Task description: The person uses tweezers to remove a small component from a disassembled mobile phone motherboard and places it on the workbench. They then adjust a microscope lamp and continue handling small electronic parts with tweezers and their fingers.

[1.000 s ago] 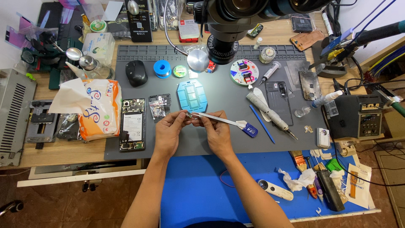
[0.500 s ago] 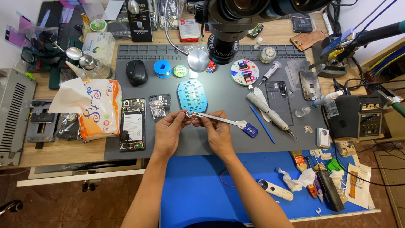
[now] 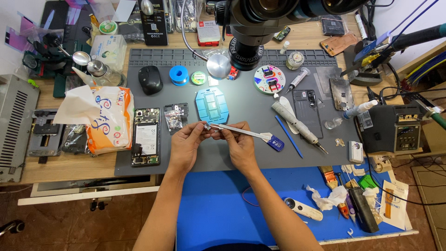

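Note:
Over the grey work mat point(image 3: 223, 153), my left hand point(image 3: 186, 145) pinches a small metal part point(image 3: 207, 126) between its fingertips. My right hand point(image 3: 238, 144) grips silver tweezers point(image 3: 246, 133) with a blue tail, their tips meeting the small part. Both hands hover close together near the mat's front middle. Just behind them lies a light blue holder plate point(image 3: 212, 105). An opened phone point(image 3: 146, 136) with bare insides lies to the left of my left hand.
A microscope head point(image 3: 260, 18) hangs over the back of the mat. A tissue pack point(image 3: 104, 118) sits at the left, a black mouse point(image 3: 151, 80) behind it. A screwdriver point(image 3: 297, 125), a phone back cover point(image 3: 307, 111) and a soldering station point(image 3: 392, 130) are at the right.

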